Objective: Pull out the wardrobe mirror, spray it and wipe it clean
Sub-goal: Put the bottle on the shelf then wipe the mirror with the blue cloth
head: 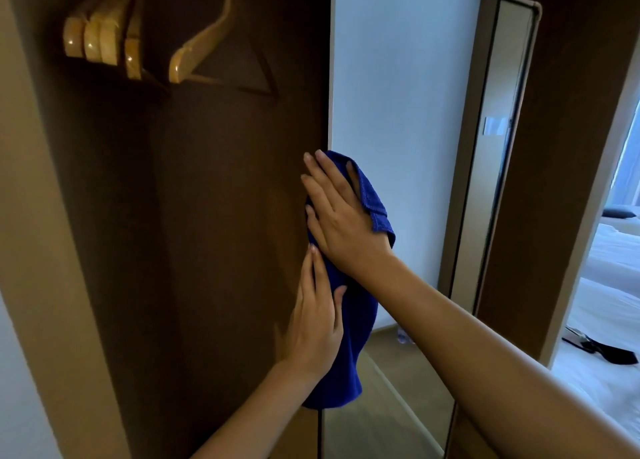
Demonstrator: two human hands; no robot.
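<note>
the mirror (408,119) stands pulled out of the wardrobe (194,216), filling the frame from 12 to 5 o'clock. a blue cloth (349,337) lies on its left edge near centre. the right hand (336,212) presses it flat with straight, spread fingers. at 6 o'clock the left hand (317,323), fingers straight and together, lies on the cloth's lower part. hangers (104,39) hang at 10 o'clock.

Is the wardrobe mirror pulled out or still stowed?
Pulled out: the mirror stands angled out from the wardrobe, its glass reflecting the room, both hands pressing a blue cloth against its edge.
</note>
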